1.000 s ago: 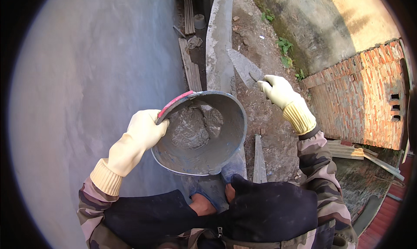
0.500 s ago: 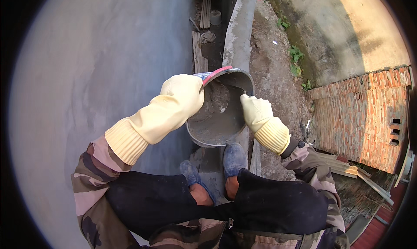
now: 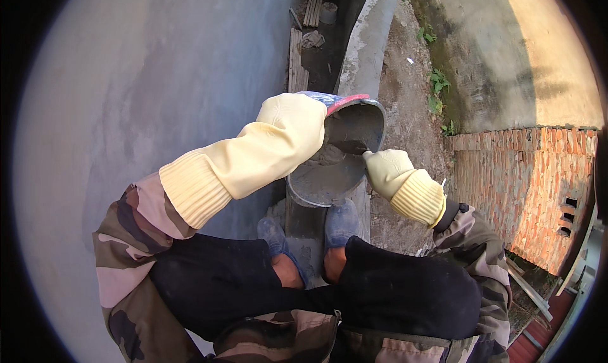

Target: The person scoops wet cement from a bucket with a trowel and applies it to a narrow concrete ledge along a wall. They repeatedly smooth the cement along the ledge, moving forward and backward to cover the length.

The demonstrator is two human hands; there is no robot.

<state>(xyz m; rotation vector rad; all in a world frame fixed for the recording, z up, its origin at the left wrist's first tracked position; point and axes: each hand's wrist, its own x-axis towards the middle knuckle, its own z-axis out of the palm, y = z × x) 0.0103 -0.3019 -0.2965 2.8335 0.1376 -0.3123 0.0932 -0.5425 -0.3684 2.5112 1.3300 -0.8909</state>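
A big grey wall [image 3: 152, 84] is on the left side of both hands. The bucket [image 3: 320, 189] is between the hands, with its open top facing the person. The left hand [image 3: 291, 125] is curled at its rim, but the fingertips are hidden. The right hand [image 3: 388, 171] squeezes the trowel [image 3: 352, 146], whose long way points left into the bucket. Wet grey mud [image 3: 327, 155] sits just left of the blade, between both hands.

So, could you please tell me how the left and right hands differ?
The left hand grips the bucket at its left side; the right hand holds the trowel. The left hand looks larger in view, the right hand smaller. Both wear pale yellow gloves.
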